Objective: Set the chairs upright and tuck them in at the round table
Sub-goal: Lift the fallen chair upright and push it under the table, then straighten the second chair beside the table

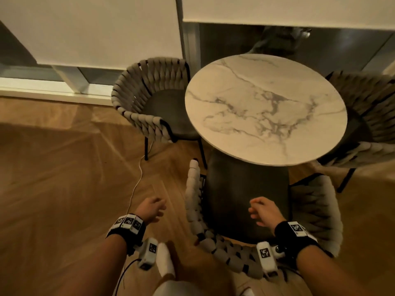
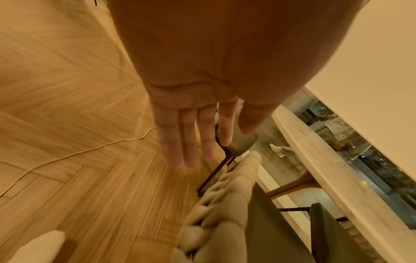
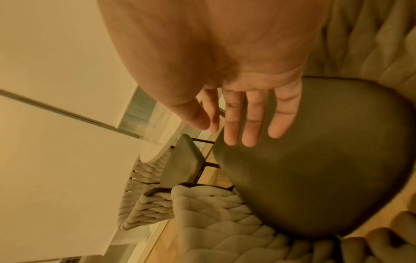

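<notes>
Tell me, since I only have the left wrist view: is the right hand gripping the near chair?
Observer: No. The right hand is open over the near chair, above its dark seat, and grips nothing.
Operator: Is it tucked in?
Observer: It stands upright, with the front of its seat under the edge of the round table.
Operator: Is there a chair on the table's right side?
Observer: Yes. The right chair is upright, with its seat partly under the top.
</notes>
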